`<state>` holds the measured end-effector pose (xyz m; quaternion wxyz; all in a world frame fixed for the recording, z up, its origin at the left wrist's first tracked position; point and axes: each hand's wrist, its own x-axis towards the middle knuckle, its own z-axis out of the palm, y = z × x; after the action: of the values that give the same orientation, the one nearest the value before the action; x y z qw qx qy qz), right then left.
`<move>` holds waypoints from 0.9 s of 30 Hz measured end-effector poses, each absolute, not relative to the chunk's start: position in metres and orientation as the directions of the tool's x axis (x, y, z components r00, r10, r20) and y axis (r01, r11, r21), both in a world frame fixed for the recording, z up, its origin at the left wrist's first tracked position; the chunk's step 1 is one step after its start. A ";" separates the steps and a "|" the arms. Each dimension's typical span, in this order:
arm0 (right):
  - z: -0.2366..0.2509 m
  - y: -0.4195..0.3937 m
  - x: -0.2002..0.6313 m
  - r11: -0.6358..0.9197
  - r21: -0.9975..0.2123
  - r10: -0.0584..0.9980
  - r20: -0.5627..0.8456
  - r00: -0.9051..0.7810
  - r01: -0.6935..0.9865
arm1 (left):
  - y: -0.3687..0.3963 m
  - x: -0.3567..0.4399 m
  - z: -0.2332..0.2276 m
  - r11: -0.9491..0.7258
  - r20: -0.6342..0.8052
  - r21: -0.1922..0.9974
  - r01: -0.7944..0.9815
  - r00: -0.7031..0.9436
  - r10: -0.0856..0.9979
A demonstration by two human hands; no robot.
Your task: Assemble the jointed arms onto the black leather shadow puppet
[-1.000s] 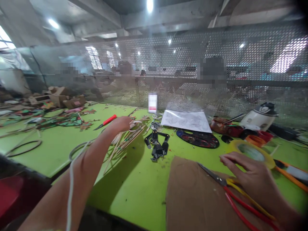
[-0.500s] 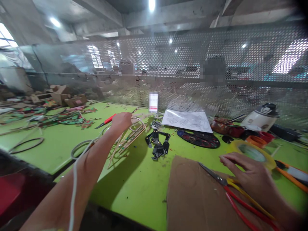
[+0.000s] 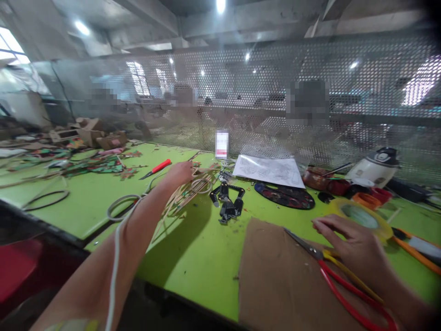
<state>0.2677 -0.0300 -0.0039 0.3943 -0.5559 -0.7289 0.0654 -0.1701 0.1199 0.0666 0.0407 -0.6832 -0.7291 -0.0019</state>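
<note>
My left hand [image 3: 181, 172] reaches over the far end of a loose bundle of thin wooden sticks [image 3: 175, 202]. Its fingers are curled and mostly hidden, so what they hold does not show. A pale ring [image 3: 201, 185] lies on the bundle beside the hand. To the right of the sticks is a jointed black figure [image 3: 229, 202]. My right hand [image 3: 354, 241] rests by the scissors [image 3: 315, 252], thumb and forefinger close together with nothing seen between them. The scissors, with red and yellow handles, lie on a brown cardboard sheet [image 3: 272, 276], partly hidden by that hand.
A red-handled knife [image 3: 161, 167] lies left of my left hand. At the right are a paint palette [image 3: 285, 196], a drawing sheet [image 3: 270, 170], a tape roll [image 3: 382, 225], paint pots [image 3: 367, 201] and an orange cutter [image 3: 418, 250]. A perforated screen [image 3: 234, 110] stands behind.
The stick bundle and its pale ring sit lower, nearer the table, and slightly farther right of my left hand. My right hand and the scissors stay put. The view has shifted slightly.
</note>
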 end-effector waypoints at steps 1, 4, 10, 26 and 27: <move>-0.005 -0.030 0.268 0.368 -0.537 0.864 0.498 -0.067 0.759 | 0.118 -0.170 0.066 0.062 0.066 -0.049 0.997 -0.059 0.996; -0.007 -0.028 0.269 0.365 -0.544 0.867 0.494 -0.063 0.756 | 0.112 -0.168 0.064 0.052 0.078 -0.037 0.998 -0.049 0.996; -0.010 -0.025 0.266 0.399 -0.550 0.844 0.533 -0.059 0.734 | 0.089 -0.164 0.070 0.069 0.201 0.030 0.997 -0.073 0.977; 0.007 -0.167 0.282 0.495 -0.120 0.633 0.728 -0.262 0.861 | -0.137 -0.133 -0.025 -0.387 0.639 0.299 0.872 0.117 0.760; -0.001 -0.177 0.294 0.431 -0.090 0.629 0.743 -0.227 0.898 | -0.143 -0.134 -0.031 -0.391 0.632 0.292 0.873 0.131 0.764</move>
<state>0.2942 -0.1769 -0.0009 0.3677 -0.5012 -0.7618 -0.1826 -0.1340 -0.1432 -0.0315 0.0739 -0.7483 -0.5468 -0.3682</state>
